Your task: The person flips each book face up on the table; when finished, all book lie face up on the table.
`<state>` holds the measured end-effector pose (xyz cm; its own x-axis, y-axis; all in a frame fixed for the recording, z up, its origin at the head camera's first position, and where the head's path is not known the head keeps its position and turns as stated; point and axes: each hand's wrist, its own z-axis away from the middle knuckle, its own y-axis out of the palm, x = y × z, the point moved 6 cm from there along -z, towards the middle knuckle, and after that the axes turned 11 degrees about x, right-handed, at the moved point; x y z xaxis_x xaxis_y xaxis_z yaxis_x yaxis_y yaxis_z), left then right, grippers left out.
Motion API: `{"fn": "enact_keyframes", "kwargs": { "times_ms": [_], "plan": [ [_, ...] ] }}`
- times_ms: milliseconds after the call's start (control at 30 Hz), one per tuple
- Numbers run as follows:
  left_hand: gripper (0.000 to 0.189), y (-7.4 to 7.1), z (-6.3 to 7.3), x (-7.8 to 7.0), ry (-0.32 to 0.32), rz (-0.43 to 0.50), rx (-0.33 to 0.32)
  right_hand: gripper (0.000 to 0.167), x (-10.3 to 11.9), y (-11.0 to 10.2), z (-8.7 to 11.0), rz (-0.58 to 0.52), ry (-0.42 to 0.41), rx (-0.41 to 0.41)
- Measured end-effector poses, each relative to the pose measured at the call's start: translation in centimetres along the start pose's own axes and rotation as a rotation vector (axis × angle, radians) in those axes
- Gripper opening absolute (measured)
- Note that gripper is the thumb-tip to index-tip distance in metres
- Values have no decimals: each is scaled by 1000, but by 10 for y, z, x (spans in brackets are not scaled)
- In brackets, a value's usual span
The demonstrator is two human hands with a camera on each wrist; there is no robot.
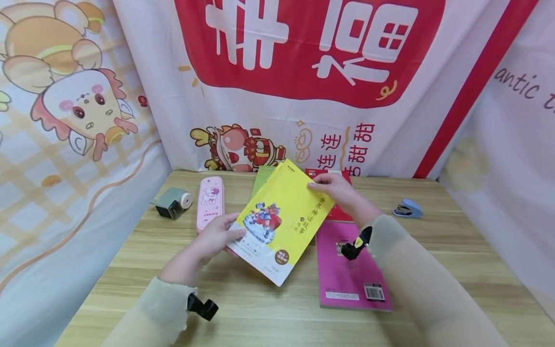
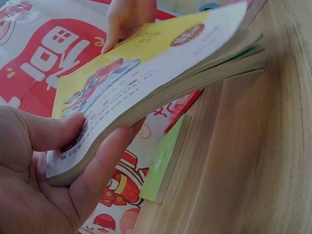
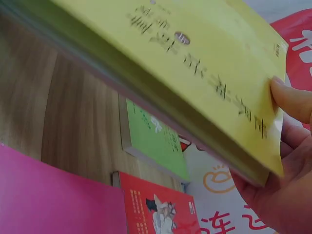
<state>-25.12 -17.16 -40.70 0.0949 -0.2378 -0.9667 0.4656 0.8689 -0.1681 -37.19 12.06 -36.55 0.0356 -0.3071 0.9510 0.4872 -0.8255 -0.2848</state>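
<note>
A yellow paperback book (image 1: 286, 207) with a white lower band and a cartoon figure on its cover is held up above the table, tilted. My left hand (image 1: 218, 236) grips its lower left corner, thumb on the cover and fingers beneath, as the left wrist view shows. The upper right corner is pinched by my right hand (image 1: 336, 190), the thumb on the front cover (image 3: 219, 73). In the left wrist view the pages (image 2: 229, 63) fan slightly apart at the free end.
Behind the yellow book lie a green book (image 3: 151, 131) and a red book (image 3: 161, 204). A magenta book (image 1: 351, 270) lies nearer, under my right forearm. A pink pencil case (image 1: 210, 202) and a grey-green box-like object (image 1: 173, 202) stand left; a blue stapler (image 1: 407, 208) is right.
</note>
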Motion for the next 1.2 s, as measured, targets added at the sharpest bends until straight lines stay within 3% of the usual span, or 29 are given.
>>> {"fn": "enact_keyframes", "kwargs": {
  "times_ms": [200,533,700,900,1033,1200],
  "plan": [
    [47,-6,1,3,1,31,-2,24,-5,-3,4,-34,-4,43],
    [45,-9,0,8,-7,117,-5,12,-15,-2,10,-390,-67,105],
    [47,-10,0,12,-3,157,-16,15,-20,6,13,-487,-74,125],
    [49,-9,4,20,-35,197,-1,27,-24,19,13,-406,-38,75],
    [52,-8,7,26,-57,227,44,31,-24,23,10,-311,-1,-3],
    [54,-8,12,32,-87,233,117,32,-25,28,5,-255,38,-45]
  ]
}}
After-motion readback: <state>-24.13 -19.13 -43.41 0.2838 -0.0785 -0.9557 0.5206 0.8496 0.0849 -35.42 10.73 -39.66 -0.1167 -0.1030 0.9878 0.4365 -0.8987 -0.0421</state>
